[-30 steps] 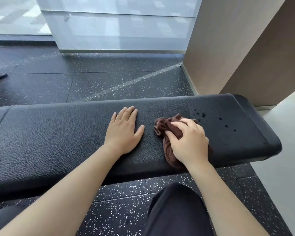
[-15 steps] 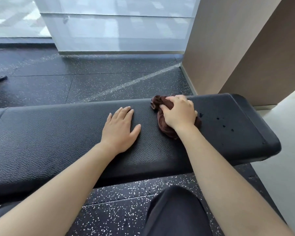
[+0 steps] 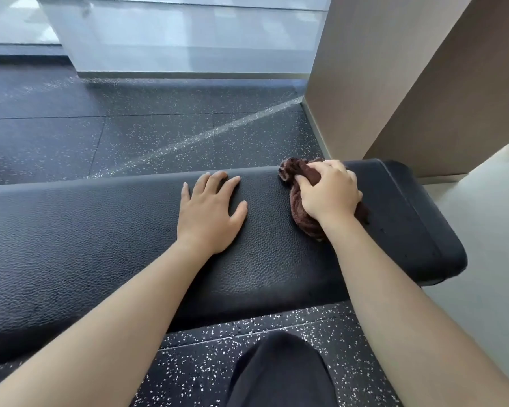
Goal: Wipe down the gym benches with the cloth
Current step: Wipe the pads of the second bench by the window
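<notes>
Speckled black rubber flooring (image 3: 159,136) and a frosted glass wall (image 3: 174,33) lie beyond the long black padded leather desk (image 3: 100,230). Compared with 1 second ago, the right hand (image 3: 328,192), fingers closed around the bunched brown terry cloth (image 3: 301,212), has pushed it from the near side to the far edge, covering the droplets seen earlier. The left hand (image 3: 209,210) stays flat and open just beside it, bracing. Judging by this, the end section beyond the right hand remains to wipe.

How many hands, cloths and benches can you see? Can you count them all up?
Hands: 2, the left hand flat and the right hand gripping
Brown cloth: 1
Black bench: 1
Total: 4
</notes>
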Action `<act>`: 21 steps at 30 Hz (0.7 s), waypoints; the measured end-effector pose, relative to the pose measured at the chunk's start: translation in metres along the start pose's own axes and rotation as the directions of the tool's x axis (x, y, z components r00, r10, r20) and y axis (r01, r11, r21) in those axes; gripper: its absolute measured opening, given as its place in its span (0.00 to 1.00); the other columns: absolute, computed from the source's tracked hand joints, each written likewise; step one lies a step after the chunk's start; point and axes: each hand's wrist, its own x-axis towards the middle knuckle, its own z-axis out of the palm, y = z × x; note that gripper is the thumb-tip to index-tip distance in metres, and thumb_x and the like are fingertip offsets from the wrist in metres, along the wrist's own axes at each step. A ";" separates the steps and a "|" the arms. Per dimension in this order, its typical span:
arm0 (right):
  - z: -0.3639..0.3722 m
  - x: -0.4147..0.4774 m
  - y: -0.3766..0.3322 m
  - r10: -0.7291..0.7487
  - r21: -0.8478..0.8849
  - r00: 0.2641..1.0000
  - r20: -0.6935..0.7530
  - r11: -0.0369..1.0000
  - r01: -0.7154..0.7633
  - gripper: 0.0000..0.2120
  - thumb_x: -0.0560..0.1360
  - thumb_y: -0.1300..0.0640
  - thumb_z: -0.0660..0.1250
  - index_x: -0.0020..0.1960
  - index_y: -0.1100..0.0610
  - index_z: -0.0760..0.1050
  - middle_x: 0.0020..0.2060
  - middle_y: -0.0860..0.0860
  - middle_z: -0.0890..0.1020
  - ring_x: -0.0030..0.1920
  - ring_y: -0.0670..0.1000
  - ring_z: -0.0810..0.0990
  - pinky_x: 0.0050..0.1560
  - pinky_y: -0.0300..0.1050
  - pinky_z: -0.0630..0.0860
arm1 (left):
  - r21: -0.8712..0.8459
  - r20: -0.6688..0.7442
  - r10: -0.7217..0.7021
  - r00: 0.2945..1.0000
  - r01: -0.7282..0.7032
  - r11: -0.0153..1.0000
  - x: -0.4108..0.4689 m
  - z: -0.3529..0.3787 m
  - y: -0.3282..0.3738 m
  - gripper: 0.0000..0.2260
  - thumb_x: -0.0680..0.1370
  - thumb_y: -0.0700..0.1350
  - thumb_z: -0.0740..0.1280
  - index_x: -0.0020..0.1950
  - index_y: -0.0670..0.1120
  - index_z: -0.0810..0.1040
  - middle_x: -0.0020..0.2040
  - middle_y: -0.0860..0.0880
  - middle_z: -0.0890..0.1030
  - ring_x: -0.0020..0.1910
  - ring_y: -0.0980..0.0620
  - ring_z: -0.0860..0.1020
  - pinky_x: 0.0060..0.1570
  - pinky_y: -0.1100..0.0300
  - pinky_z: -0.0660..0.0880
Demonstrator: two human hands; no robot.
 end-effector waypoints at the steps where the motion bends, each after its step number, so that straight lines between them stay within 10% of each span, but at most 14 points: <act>1: 0.000 0.002 -0.001 -0.008 0.003 1.000 0.007 1.000 0.008 0.15 0.73 0.42 0.65 0.59 0.43 0.76 0.62 0.46 0.73 0.64 0.56 0.68 0.58 0.60 0.66 | 0.000 -0.001 -0.004 1.000 0.004 1.000 0.000 0.000 0.000 0.26 0.74 0.62 0.50 0.70 0.55 0.63 0.71 0.53 0.64 0.72 0.50 0.57 0.71 0.41 0.51; 21: -0.005 -0.033 -0.004 -0.015 -0.010 1.000 0.012 1.000 0.015 0.16 0.73 0.42 0.65 0.60 0.44 0.76 0.63 0.47 0.74 0.64 0.57 0.69 0.62 0.59 0.69 | -0.037 0.032 0.018 0.999 -0.017 0.999 -0.002 -0.001 0.001 0.25 0.77 0.59 0.51 0.73 0.52 0.60 0.73 0.49 0.61 0.74 0.47 0.53 0.71 0.40 0.46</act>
